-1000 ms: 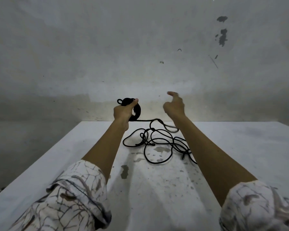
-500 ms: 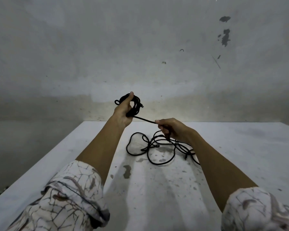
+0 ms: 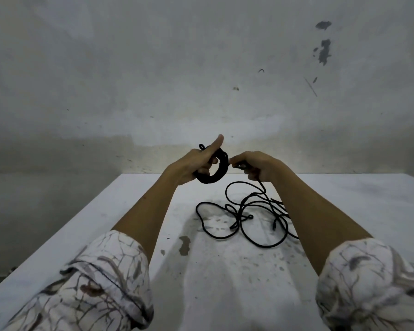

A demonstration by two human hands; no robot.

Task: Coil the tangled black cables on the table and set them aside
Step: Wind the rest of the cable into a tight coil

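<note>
My left hand (image 3: 191,163) grips a small round coil of black cable (image 3: 215,174) held up above the table, thumb raised over it. Just to its right, my right hand (image 3: 256,164) pinches the free run of the same cable right beside the coil. From that hand the cable drops to a loose tangle of black loops (image 3: 246,216) lying on the white table (image 3: 344,211) between my forearms. Part of the coil is hidden by my left fingers.
The table is white with grey stains and chipped spots near its middle. Its far edge meets a stained grey wall (image 3: 201,80). The left edge of the table drops to a dim floor. Patterned rolled sleeves cover my upper arms.
My right hand rose from over the tangle to the coil, bringing cable with it. The left hand turned the coil and lifted its thumb. The tangle's loops shifted on the table.
</note>
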